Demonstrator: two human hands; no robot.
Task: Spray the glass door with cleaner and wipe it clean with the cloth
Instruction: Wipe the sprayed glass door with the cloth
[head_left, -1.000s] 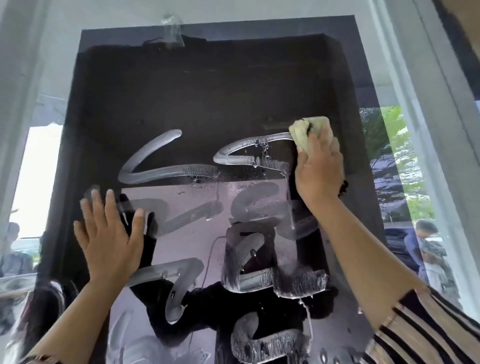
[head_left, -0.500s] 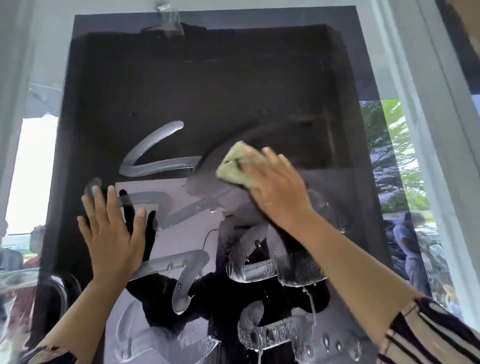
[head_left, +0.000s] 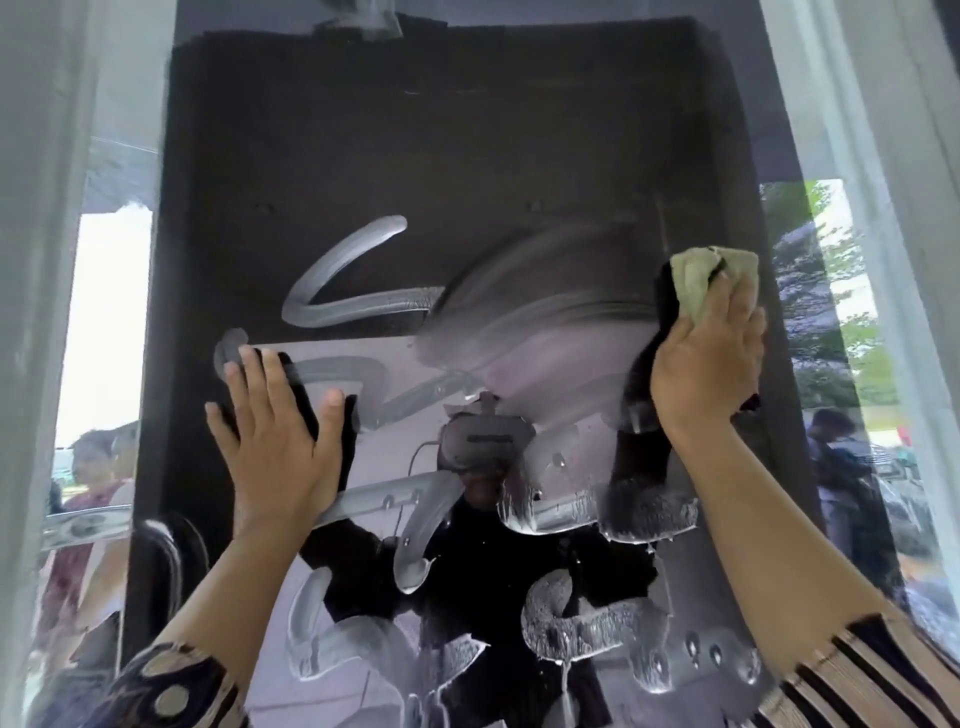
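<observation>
Head view: the glass door (head_left: 467, 156) fills the frame, dark at its middle, with pale frame posts at 9 and 3 o'clock. The right hand (head_left: 706, 364), at 3 o'clock, presses a pale green cloth (head_left: 706, 275) against the glass; its fingers (head_left: 740, 301) are curled and clamped on the cloth, which bunches out above them. A broad, hazy wiped smear (head_left: 535, 312) runs from the cloth toward the centre. The left hand (head_left: 275, 436), at 8 o'clock, lies flat on the glass, its fingers (head_left: 249, 379) apart and holding nothing. Unwiped foam streaks (head_left: 343, 280) loop at 10 o'clock above the left hand, and thicker, dripping foam (head_left: 587, 623) sits at 5 o'clock, with more streaks at 6 and 7 o'clock. A striped sleeve (head_left: 857, 675) shows at the lower right corner and a patterned sleeve (head_left: 171, 691) at the lower left. A headset's reflection (head_left: 485, 441) sits at the centre.
</observation>
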